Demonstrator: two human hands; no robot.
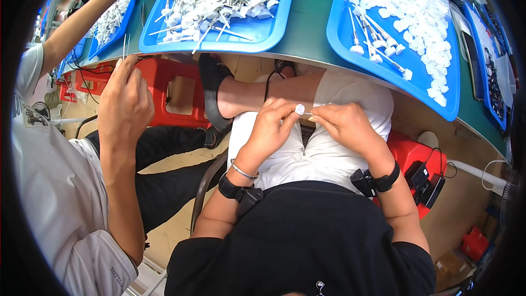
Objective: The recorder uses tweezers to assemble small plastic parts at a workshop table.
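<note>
Over my lap, my left hand (272, 127) pinches a small round white plastic piece (299, 109) between thumb and fingertips. My right hand (346, 125) is closed too, its thumb and forefinger gripping a thin metal rod (308, 113) whose end meets or nearly meets the white piece; whether it sits inside cannot be made out. Beyond my hands, a blue tray (276, 37) is heaped with white plastic pieces on thin rods (219, 0). To its right, another blue tray (341, 44) holds loose white caps (427, 38) and several rod-mounted pieces (378, 38).
The green table's (307, 16) front edge runs beyond my knees. At my left, a co-worker's raised hand (127, 96) holds thin rods (126, 46). A red stool (402, 151) with black devices (424, 183) stands at my right. Another blue tray (501, 104) lies far right.
</note>
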